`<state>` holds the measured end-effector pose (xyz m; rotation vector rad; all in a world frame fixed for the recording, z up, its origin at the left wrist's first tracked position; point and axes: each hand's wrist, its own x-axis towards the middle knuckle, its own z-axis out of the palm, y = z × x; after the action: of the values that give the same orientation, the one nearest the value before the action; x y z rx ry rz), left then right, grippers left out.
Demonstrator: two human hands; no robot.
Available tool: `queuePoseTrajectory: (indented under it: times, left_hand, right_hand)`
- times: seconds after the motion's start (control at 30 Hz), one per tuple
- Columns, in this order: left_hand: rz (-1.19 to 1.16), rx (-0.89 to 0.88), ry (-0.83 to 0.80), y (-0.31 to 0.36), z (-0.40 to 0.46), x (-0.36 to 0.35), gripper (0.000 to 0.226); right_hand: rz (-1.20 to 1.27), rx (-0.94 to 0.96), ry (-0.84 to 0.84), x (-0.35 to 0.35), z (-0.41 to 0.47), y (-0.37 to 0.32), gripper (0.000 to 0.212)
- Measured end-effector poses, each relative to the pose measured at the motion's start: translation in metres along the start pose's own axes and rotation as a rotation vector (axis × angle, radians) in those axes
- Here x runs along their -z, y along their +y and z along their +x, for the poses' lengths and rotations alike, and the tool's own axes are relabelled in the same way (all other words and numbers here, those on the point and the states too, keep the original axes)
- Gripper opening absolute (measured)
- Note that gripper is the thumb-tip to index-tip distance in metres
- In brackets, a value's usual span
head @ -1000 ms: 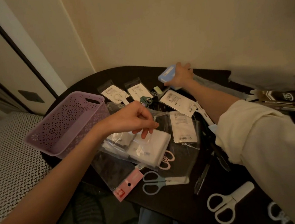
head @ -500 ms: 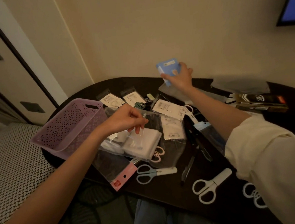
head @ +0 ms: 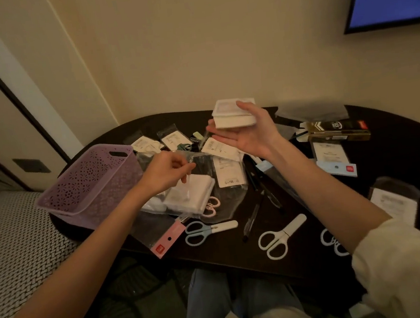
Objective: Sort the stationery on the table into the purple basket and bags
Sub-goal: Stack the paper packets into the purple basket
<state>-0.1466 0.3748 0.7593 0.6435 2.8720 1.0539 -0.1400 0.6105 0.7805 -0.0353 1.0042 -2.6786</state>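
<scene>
While left hand fingers pinch clear bag | right hand fingers grasp white box

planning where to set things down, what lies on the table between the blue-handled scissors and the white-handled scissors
In the head view, a dark pen lies slanted on the table between the blue-handled scissors and the white-handled scissors; otherwise that stretch is bare dark tabletop.

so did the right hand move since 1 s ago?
Yes. The right hand, gripping the small pack, has lifted off the far side of the table and come nearer the person, above the labelled packets, toward the left hand.
</scene>
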Motion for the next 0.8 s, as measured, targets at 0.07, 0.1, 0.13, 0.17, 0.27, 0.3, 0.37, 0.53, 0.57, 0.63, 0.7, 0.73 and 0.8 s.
queuePoseTrajectory:
  times: [0.07,0.1,0.13,0.17,0.27,0.3,0.37,0.53,0.57,0.63,0.7,0.73,0.8]
  left_hand:
    - [-0.026,-0.007,-0.019,0.0,-0.004,0.0,0.022]
    - [-0.03,-0.01,-0.03,-0.001,-0.005,0.0,0.021]
    - [-0.031,-0.013,-0.04,-0.002,-0.007,-0.001,0.021]
    - [-0.033,-0.014,-0.046,-0.003,-0.008,-0.002,0.021]
    - [-0.044,-0.01,-0.042,-0.005,-0.011,-0.005,0.019]
    - [-0.053,-0.008,-0.04,-0.006,-0.013,-0.006,0.018]
    - [-0.079,-0.006,-0.031,-0.006,-0.014,-0.008,0.016]
    - [-0.117,-0.013,-0.003,-0.006,-0.017,-0.009,0.018]
    - [-0.116,-0.018,-0.005,-0.006,-0.018,-0.009,0.018]
    - [-0.117,-0.026,-0.017,-0.007,-0.018,-0.008,0.017]
    - [-0.121,-0.031,-0.029,-0.009,-0.019,-0.008,0.016]
    - [-0.125,-0.033,-0.035,-0.01,-0.019,-0.008,0.015]
    - [-0.135,-0.039,-0.038,-0.011,-0.02,-0.009,0.015]
  right_hand:
    - [-0.051,0.044,0.016,-0.002,-0.014,0.002,0.044]
    - [-0.112,0.064,0.043,-0.002,-0.021,0.004,0.037]
    - [-0.189,0.076,0.076,-0.002,-0.027,0.008,0.03]
    - [-0.282,0.069,0.104,0.0,-0.032,0.011,0.025]
    - [-0.576,-0.071,0.108,0.006,-0.044,0.021,0.023]
    - [-0.654,-0.133,0.094,0.009,-0.047,0.024,0.026]
    - [-0.796,-0.217,0.066,0.014,-0.048,0.028,0.035]
    - [-0.966,-0.294,0.079,0.015,-0.045,0.039,0.039]
    - [-0.96,-0.293,0.095,0.013,-0.044,0.043,0.038]
    - [-0.887,-0.275,0.128,0.012,-0.039,0.053,0.037]
    - [-0.802,-0.259,0.152,0.009,-0.033,0.062,0.039]
    - [-0.765,-0.258,0.161,0.008,-0.03,0.066,0.04]
    - [-0.7,-0.276,0.167,0.004,-0.027,0.073,0.044]
